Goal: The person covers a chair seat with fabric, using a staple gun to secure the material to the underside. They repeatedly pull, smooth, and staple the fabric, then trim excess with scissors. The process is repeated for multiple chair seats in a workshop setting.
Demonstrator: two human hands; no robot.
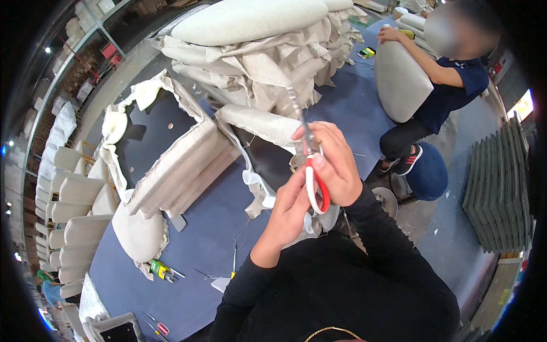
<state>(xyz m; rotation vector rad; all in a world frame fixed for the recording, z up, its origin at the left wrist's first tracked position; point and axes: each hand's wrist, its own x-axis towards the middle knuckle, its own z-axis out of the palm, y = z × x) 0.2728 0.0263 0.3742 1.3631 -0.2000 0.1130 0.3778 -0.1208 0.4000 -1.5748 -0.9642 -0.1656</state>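
Both hands meet in front of my chest around a pair of scissors (pixel 317 191) with red and white handles, its metal blades pointing up and away. My right hand (pixel 339 165) is closed round the scissors near the pivot, thumb and index finger against the metal. Curled fingers of my left hand (pixel 288 211) press against the handle loops. Just beyond lies a cushion panel (pixel 262 154) with a black underside and beige fabric around its edges. My hands hide part of it.
Left of it, beige cushion panels (pixel 182 165) are stacked, with a tall pile of beige covers (pixel 256 62) behind. A green-yellow box (pixel 162 269) and another pair of scissors (pixel 163 328) lie on the blue table (pixel 194 245). A co-worker (pixel 450 80) sits at right, holding a beige panel (pixel 399 80).
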